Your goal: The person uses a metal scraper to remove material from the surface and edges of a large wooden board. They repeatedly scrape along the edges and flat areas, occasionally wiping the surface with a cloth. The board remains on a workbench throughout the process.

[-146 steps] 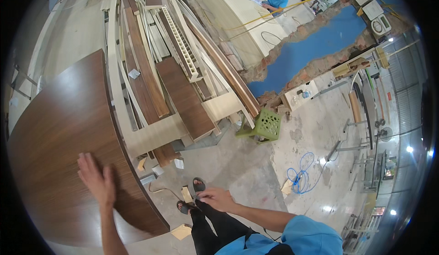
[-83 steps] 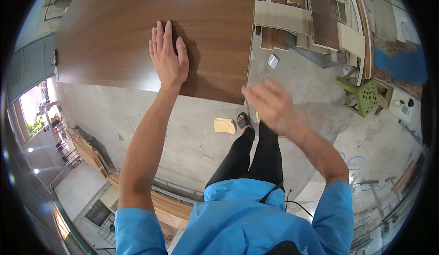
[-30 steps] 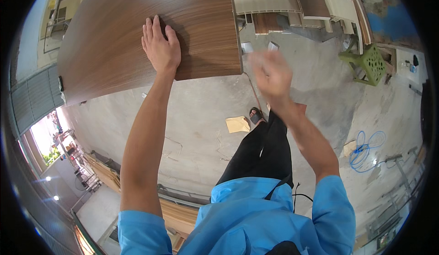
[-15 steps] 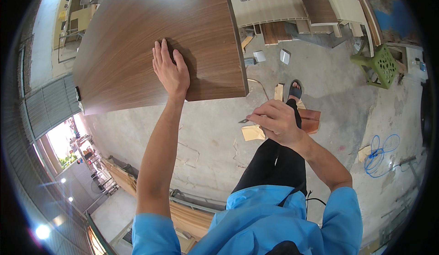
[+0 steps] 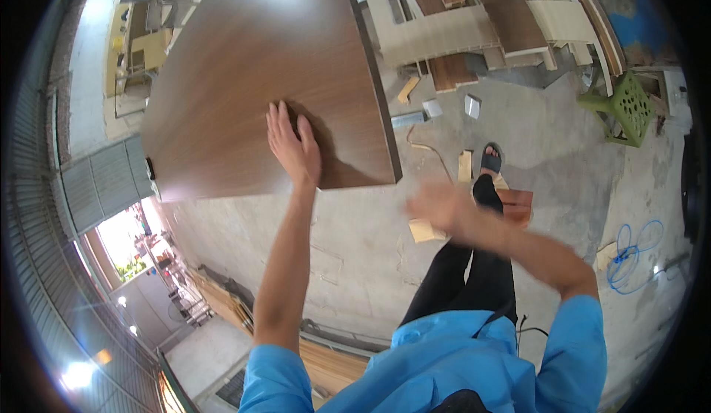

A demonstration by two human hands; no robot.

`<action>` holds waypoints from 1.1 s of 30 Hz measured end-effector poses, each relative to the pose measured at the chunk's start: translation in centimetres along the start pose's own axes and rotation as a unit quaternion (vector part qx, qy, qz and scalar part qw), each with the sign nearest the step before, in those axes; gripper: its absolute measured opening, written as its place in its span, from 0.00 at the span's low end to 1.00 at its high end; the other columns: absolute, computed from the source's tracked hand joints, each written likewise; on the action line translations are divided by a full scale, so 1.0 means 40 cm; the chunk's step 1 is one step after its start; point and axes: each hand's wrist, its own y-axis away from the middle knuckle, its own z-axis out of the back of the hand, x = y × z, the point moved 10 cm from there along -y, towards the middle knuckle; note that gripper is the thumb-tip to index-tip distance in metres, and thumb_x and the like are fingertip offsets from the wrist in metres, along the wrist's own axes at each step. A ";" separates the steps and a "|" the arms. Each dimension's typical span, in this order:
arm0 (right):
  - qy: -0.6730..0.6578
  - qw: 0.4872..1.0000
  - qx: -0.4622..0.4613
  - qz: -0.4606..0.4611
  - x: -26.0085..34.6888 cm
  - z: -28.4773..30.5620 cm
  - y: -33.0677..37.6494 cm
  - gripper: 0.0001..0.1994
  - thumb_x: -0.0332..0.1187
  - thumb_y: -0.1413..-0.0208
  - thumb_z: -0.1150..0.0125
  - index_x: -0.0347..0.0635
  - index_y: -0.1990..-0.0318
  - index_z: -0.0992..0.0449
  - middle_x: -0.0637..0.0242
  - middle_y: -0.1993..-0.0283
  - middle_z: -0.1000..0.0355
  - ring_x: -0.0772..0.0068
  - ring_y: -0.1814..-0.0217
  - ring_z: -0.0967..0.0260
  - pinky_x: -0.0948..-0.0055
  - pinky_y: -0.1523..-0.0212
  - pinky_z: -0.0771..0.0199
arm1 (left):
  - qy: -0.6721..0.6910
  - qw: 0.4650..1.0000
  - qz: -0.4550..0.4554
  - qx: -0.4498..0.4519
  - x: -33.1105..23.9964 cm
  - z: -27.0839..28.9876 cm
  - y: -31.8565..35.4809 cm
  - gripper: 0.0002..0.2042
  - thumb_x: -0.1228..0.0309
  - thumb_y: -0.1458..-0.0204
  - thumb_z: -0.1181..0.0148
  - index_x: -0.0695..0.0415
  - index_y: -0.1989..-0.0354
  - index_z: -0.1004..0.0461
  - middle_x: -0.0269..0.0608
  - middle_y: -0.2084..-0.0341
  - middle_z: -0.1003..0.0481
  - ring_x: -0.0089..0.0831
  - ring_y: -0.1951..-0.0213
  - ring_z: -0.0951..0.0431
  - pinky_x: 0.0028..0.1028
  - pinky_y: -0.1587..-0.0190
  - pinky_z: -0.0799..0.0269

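A large dark brown wood-grain panel (image 5: 252, 87) fills the upper left of the head view. My left hand (image 5: 295, 146) lies flat on its face near the lower edge, fingers spread. My right hand (image 5: 438, 207) hangs in the air below and to the right of the panel's corner, blurred by motion, fingers apart and with nothing visible in it. It does not touch the panel. My legs and a sandalled foot (image 5: 489, 160) stand on the concrete floor beneath it.
Stacked boards and cream and brown panels (image 5: 474, 21) lie at the top right. A green plastic stool (image 5: 629, 106) stands at the right. Wood offcuts (image 5: 424, 230) lie by my feet, and a blue cable coil (image 5: 629, 254) sits at the right.
My right hand has swung left and slightly down toward the panel's corner and is now blurred. The panel has shifted in view. My left hand stays flat on it.
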 end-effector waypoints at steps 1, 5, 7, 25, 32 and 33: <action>-0.077 0.995 0.059 -0.030 0.049 -0.018 0.072 0.16 0.30 0.49 0.33 0.46 0.51 0.16 0.66 0.52 0.22 0.63 0.46 0.23 0.60 0.48 0.21 | 0.006 0.999 0.017 0.033 -0.049 -0.020 0.018 0.31 0.57 0.29 0.48 0.56 0.21 0.40 0.55 0.20 0.44 0.56 0.19 0.49 0.53 0.20 0.56; -0.193 0.929 0.010 -0.317 0.013 0.012 0.322 0.13 0.19 0.53 0.29 0.43 0.58 0.14 0.62 0.61 0.21 0.59 0.57 0.21 0.60 0.56 0.21 | 0.017 0.974 -0.187 0.125 -0.316 -0.113 0.052 0.43 0.56 0.35 0.40 0.60 0.17 0.54 0.54 0.17 0.55 0.55 0.16 0.61 0.57 0.18 0.69; -0.168 0.873 -0.037 -0.456 -0.073 0.029 0.418 0.10 0.18 0.52 0.28 0.40 0.61 0.14 0.60 0.64 0.20 0.57 0.60 0.21 0.60 0.58 0.21 | -0.005 0.978 -0.186 0.097 -0.330 -0.162 -0.086 0.42 0.55 0.33 0.41 0.63 0.18 0.52 0.54 0.17 0.53 0.55 0.17 0.59 0.57 0.18 0.68; -0.021 0.925 -0.348 -0.153 -0.725 0.120 -0.537 0.09 0.23 0.40 0.33 0.40 0.53 0.13 0.60 0.60 0.17 0.56 0.59 0.21 0.63 0.60 0.22 | 0.011 0.999 -0.040 -0.023 -0.129 -0.211 -0.677 0.26 0.62 0.27 0.58 0.55 0.23 0.35 0.49 0.21 0.40 0.48 0.19 0.46 0.49 0.20 0.54; -0.090 0.966 -0.240 -0.007 -0.471 0.160 -0.402 0.13 0.20 0.46 0.32 0.46 0.55 0.12 0.63 0.59 0.15 0.63 0.58 0.19 0.63 0.60 0.17 | 0.010 0.999 -0.020 -0.025 -0.160 -0.192 -0.671 0.25 0.64 0.27 0.58 0.57 0.25 0.33 0.51 0.23 0.38 0.49 0.20 0.45 0.49 0.19 0.54; -0.070 0.966 -0.243 -0.052 -0.528 0.161 -0.433 0.13 0.21 0.45 0.33 0.45 0.54 0.12 0.61 0.57 0.15 0.60 0.58 0.18 0.63 0.60 0.17 | 0.013 0.999 -0.028 -0.032 -0.163 -0.189 -0.670 0.25 0.64 0.27 0.58 0.57 0.25 0.34 0.51 0.22 0.38 0.50 0.20 0.45 0.49 0.19 0.54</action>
